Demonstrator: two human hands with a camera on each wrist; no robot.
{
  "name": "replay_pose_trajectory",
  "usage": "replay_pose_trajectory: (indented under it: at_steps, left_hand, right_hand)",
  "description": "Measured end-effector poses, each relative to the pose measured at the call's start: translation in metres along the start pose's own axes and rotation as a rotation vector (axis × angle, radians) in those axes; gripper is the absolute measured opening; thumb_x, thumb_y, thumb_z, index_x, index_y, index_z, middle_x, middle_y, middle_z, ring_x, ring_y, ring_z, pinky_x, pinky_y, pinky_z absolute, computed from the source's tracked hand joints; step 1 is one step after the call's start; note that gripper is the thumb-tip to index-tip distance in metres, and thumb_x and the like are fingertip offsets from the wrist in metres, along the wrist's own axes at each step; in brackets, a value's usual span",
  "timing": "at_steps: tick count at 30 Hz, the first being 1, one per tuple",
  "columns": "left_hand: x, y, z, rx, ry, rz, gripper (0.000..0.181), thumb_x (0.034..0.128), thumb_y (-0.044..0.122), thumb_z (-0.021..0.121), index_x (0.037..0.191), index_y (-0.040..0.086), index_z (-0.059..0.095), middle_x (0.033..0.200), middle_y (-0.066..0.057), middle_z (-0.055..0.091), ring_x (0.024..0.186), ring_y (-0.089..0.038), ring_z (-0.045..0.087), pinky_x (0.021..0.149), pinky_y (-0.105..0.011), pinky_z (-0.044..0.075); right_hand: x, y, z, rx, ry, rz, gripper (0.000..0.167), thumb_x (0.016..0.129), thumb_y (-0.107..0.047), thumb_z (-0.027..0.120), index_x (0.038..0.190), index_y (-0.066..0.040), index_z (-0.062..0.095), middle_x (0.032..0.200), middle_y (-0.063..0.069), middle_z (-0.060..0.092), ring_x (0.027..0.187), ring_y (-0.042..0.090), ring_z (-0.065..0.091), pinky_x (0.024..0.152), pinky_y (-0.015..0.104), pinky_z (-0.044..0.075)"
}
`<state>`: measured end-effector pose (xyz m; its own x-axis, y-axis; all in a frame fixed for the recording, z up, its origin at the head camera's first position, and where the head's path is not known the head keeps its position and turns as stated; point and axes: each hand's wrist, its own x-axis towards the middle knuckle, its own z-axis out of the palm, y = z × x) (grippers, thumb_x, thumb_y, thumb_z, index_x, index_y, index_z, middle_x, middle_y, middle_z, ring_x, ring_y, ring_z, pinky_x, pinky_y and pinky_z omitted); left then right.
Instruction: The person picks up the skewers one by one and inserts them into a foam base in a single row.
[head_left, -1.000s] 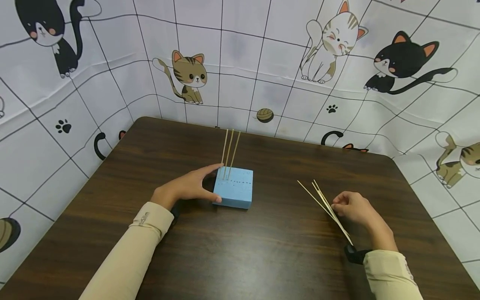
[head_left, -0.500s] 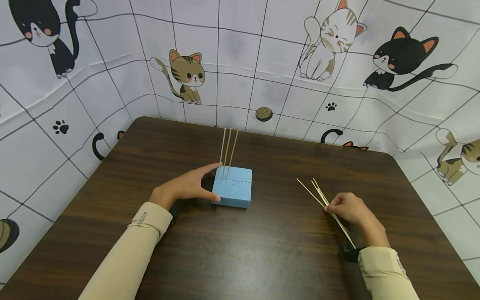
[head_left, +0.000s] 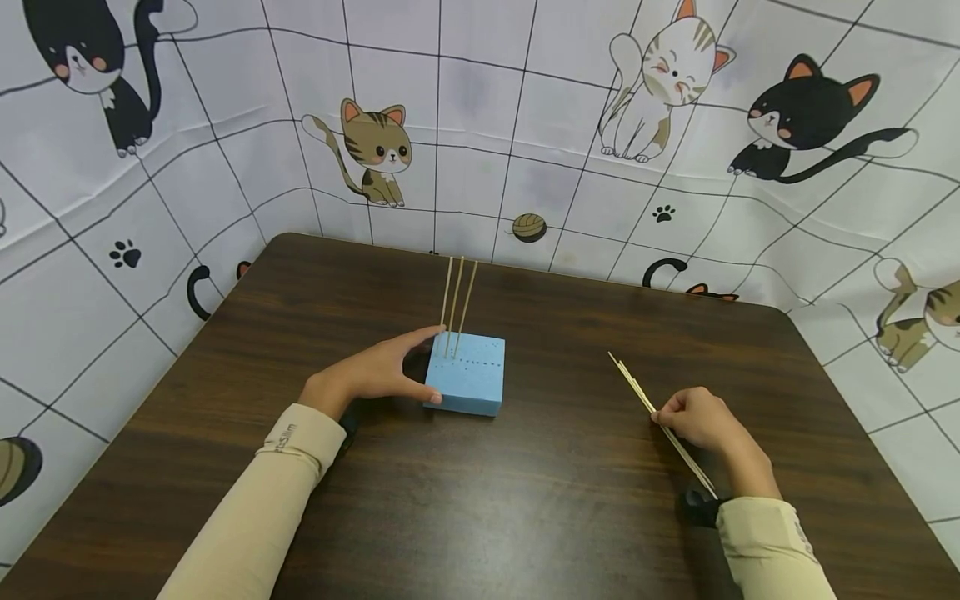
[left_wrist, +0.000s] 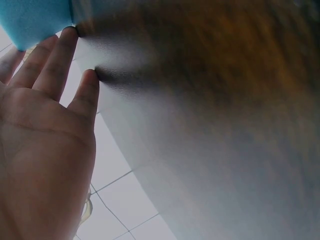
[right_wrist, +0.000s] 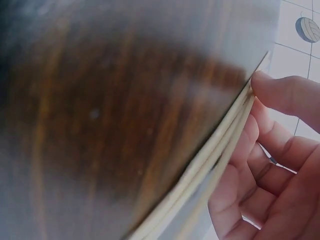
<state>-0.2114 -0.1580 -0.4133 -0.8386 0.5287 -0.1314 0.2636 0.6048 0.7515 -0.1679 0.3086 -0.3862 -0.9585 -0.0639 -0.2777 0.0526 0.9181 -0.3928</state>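
Observation:
A light blue block (head_left: 467, 377) with small holes in its top lies on the table; three thin sticks (head_left: 455, 300) stand in its back left part. My left hand (head_left: 371, 371) grips the block's left side, thumb at the front corner and a finger at the back corner. In the left wrist view, fingers of that hand (left_wrist: 47, 115) touch the block (left_wrist: 37, 20). On the right, my right hand (head_left: 701, 419) has thumb and fingertip on a narrow bundle of sticks (head_left: 637, 390). The right wrist view shows this hand (right_wrist: 280, 145) pinching the sticks (right_wrist: 210, 150), other fingers curled.
The dark wooden table (head_left: 525, 500) reaches back to a white curtain (head_left: 480, 108) with a grid and printed cats. Between the block and the loose sticks lies a stretch of tabletop.
My right hand has moved left onto the loose sticks, and their spread ends have come together into one narrow bundle. The left hand and the block have hardly moved.

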Motion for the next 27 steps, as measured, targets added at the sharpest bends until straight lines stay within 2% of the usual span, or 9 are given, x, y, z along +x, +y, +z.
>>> replay_pose_trajectory:
  at_steps: [14, 19, 27]
  left_hand:
    - [0.000, 0.001, 0.000, -0.002, -0.004, -0.004, 0.110, 0.0740, 0.051, 0.084, 0.159, 0.026, 0.019, 0.162, -0.009, 0.026, 0.147, -0.032, 0.028, 0.115, -0.059, 0.027]
    - [0.000, 0.001, 0.001, -0.004, -0.005, -0.008, 0.109, 0.0744, 0.050, 0.084, 0.159, 0.026, 0.020, 0.162, -0.009, 0.026, 0.147, -0.032, 0.027, 0.115, -0.059, 0.026]
    - [0.000, 0.001, 0.000, -0.004, -0.001, -0.001, 0.109, 0.0742, 0.051, 0.084, 0.159, 0.026, 0.020, 0.162, -0.008, 0.026, 0.147, -0.032, 0.027, 0.115, -0.059, 0.026]
  right_hand:
    - [-0.004, 0.002, 0.000, 0.045, -0.014, -0.022, 0.019, 0.096, -0.015, 0.059, 0.084, -0.002, 0.066, 0.071, 0.002, 0.059, 0.061, 0.017, 0.051, 0.060, 0.032, 0.043]
    - [-0.005, 0.002, -0.003, 0.045, 0.017, -0.032, 0.017, 0.095, -0.013, 0.055, 0.090, 0.000, 0.064, 0.070, 0.002, 0.058, 0.062, 0.017, 0.051, 0.058, 0.033, 0.041]
    - [-0.007, -0.006, -0.012, 0.065, 0.081, -0.063, 0.018, 0.094, -0.013, 0.056, 0.101, 0.003, 0.059, 0.078, 0.005, 0.061, 0.067, 0.017, 0.056, 0.061, 0.033, 0.044]
